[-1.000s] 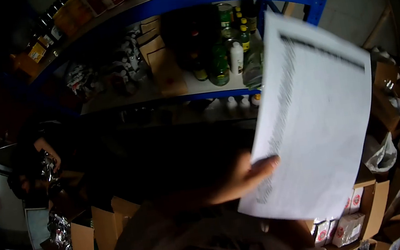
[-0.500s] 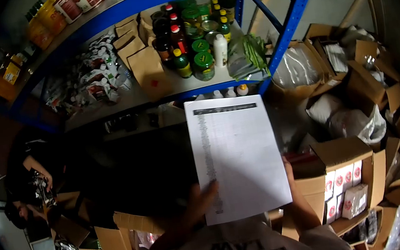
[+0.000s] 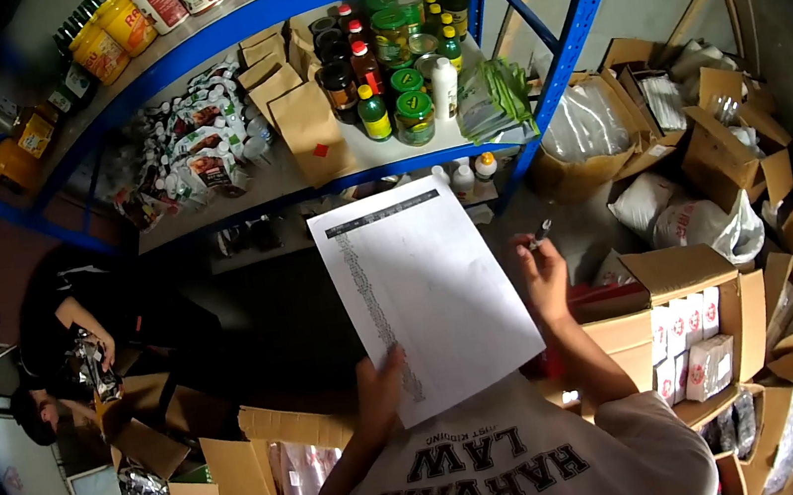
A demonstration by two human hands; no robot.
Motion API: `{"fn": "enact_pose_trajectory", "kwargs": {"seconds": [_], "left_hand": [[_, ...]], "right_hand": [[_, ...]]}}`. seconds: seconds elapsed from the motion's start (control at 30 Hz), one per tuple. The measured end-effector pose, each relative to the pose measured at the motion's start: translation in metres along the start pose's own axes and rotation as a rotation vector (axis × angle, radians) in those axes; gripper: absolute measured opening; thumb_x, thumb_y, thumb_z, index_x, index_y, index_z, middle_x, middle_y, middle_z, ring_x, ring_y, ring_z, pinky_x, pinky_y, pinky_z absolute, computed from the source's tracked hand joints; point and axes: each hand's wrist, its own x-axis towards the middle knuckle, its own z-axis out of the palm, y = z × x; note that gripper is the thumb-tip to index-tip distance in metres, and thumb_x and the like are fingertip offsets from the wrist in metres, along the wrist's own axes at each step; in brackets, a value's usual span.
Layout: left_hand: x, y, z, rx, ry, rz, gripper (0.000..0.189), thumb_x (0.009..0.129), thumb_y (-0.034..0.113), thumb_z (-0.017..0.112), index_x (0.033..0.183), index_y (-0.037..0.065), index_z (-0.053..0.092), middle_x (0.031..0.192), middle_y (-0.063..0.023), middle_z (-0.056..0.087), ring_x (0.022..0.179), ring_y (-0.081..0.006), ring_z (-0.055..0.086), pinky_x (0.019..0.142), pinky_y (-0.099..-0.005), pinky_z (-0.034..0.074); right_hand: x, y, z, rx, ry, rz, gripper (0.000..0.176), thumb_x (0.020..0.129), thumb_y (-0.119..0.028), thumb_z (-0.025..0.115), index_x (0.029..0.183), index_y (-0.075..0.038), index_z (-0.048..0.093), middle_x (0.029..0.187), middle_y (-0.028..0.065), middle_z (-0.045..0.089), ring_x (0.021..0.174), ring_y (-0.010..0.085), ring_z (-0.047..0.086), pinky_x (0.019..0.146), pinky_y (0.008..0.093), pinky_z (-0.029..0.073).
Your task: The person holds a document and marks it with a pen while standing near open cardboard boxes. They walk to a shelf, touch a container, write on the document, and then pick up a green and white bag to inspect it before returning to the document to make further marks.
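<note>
My left hand (image 3: 381,386) grips the lower left edge of a printed paper sheet (image 3: 442,291), thumb on top. The sheet has a dark header band and a column of small text that I cannot read. It is tilted, its lower part in front of my shirt. To the right of the sheet and apart from it, my right hand (image 3: 546,280) is raised with a pen (image 3: 542,232) pinched between its fingers. The pen looks dark with a shiny end.
A blue-framed shelf (image 3: 444,149) ahead carries jars, bottles, paper bags (image 3: 311,129) and pouches (image 3: 203,148). Open cardboard boxes (image 3: 685,270) stand at the right, more at lower left. White sacks (image 3: 684,228) lie at right. A co-worker (image 3: 77,330) at left handles silvery packets.
My right hand has left the sheet's right edge and moved up and outward, the pen now showing. The sheet has shifted left and tilted. The view is brighter.
</note>
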Motion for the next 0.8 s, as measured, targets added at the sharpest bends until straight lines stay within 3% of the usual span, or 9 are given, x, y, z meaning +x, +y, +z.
{"fn": "enact_pose_trajectory", "kwargs": {"seconds": [0.03, 0.07, 0.17, 0.37, 0.5, 0.63, 0.8], "left_hand": [[0.003, 0.003, -0.003, -0.040, -0.092, 0.083, 0.029, 0.078, 0.025, 0.052, 0.082, -0.004, 0.053, 0.071, -0.0057, 0.054, 0.063, -0.0125, 0.050, 0.058, -0.0256, 0.041], [0.004, 0.007, -0.004, -0.047, -0.107, 0.084, 0.029, 0.079, 0.025, 0.052, 0.082, -0.004, 0.053, 0.072, -0.0061, 0.054, 0.064, -0.0125, 0.050, 0.058, -0.0256, 0.041], [0.000, 0.017, -0.001, -0.056, -0.148, 0.070, 0.029, 0.079, 0.025, 0.051, 0.083, -0.004, 0.053, 0.074, -0.0070, 0.055, 0.066, -0.0127, 0.051, 0.059, -0.0255, 0.042], [0.000, -0.004, 0.014, -0.134, -0.307, 0.003, 0.030, 0.081, 0.025, 0.049, 0.090, -0.003, 0.051, 0.079, -0.0075, 0.055, 0.069, -0.0128, 0.051, 0.061, -0.0253, 0.042], [0.011, -0.033, 0.024, -0.146, -0.359, 0.003, 0.031, 0.081, 0.023, 0.048, 0.098, -0.003, 0.045, 0.089, -0.0081, 0.051, 0.078, -0.0117, 0.047, 0.067, -0.0247, 0.040], [0.008, -0.019, 0.036, 0.002, -0.400, 0.047, 0.027, 0.081, 0.020, 0.047, 0.098, -0.002, 0.045, 0.083, -0.0059, 0.050, 0.075, -0.0107, 0.047, 0.066, -0.0246, 0.040], [0.017, -0.031, 0.040, 0.057, -0.463, 0.161, 0.022, 0.081, 0.017, 0.046, 0.094, -0.001, 0.045, 0.079, -0.0039, 0.050, 0.071, -0.0097, 0.047, 0.063, -0.0243, 0.040]], "right_hand": [[0.003, 0.004, -0.007, -0.339, 0.083, -0.168, 0.012, 0.073, 0.002, 0.051, 0.084, 0.000, 0.056, 0.089, 0.0117, 0.054, 0.086, 0.0221, 0.051, 0.075, 0.0278, 0.039], [0.008, -0.013, -0.013, -0.497, 0.026, -0.277, 0.024, 0.064, 0.007, 0.052, 0.085, -0.002, 0.057, 0.098, 0.0143, 0.051, 0.097, 0.0301, 0.046, 0.083, 0.0331, 0.036], [0.015, -0.024, -0.021, -0.641, 0.122, -0.402, 0.030, 0.059, 0.009, 0.052, 0.085, -0.004, 0.058, 0.112, 0.0132, 0.044, 0.109, 0.0310, 0.036, 0.090, 0.0353, 0.029], [0.015, -0.050, -0.013, -0.743, 0.105, -0.520, 0.024, 0.057, 0.010, 0.055, 0.077, -0.002, 0.059, 0.117, 0.0126, 0.040, 0.111, 0.0313, 0.033, 0.091, 0.0362, 0.028], [0.007, -0.054, -0.007, -0.642, -0.024, -0.500, 0.025, 0.052, 0.003, 0.060, 0.075, -0.005, 0.061, 0.119, 0.0130, 0.038, 0.114, 0.0325, 0.027, 0.091, 0.0377, 0.027], [-0.006, -0.039, -0.012, -0.706, -0.204, -0.525, 0.031, 0.049, 0.005, 0.062, 0.076, -0.009, 0.061, 0.122, 0.0121, 0.034, 0.114, 0.0342, 0.025, 0.091, 0.0390, 0.028], [-0.017, -0.044, -0.025, -0.784, -0.161, -0.453, 0.028, 0.052, 0.006, 0.061, 0.077, -0.007, 0.061, 0.123, 0.0117, 0.033, 0.113, 0.0346, 0.025, 0.090, 0.0386, 0.028]]}}
